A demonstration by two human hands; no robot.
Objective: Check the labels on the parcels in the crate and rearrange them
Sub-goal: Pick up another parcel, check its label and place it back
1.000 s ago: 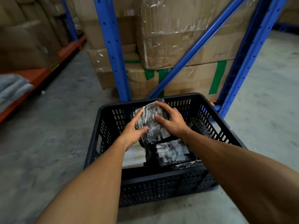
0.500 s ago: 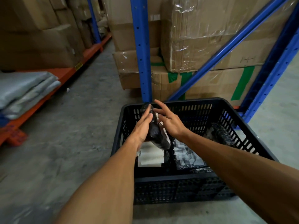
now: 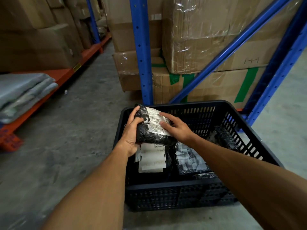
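A black slotted plastic crate (image 3: 182, 186) stands on the concrete floor. Over its far left corner I hold a black wrapped parcel (image 3: 149, 135) with a white label facing up. My left hand (image 3: 131, 135) grips the parcel's left side from below. My right hand (image 3: 176, 128) rests on the label with its fingers spread. Below, inside the crate, lie a parcel with a white label (image 3: 152, 157), a black-and-white wrapped parcel (image 3: 191, 161) and another black parcel (image 3: 226, 138) against the right wall.
Blue rack uprights (image 3: 141, 52) and stacked cardboard boxes (image 3: 207, 39) stand right behind the crate. An orange shelf beam (image 3: 54, 83) on the left carries grey folded bags (image 3: 21, 90) and more boxes. Bare concrete floor (image 3: 74, 130) lies left of the crate.
The parcel has turned from edge-on to flat, so its white label now faces up. It has also shifted toward the crate's far left corner. My right hand now lies on the label.
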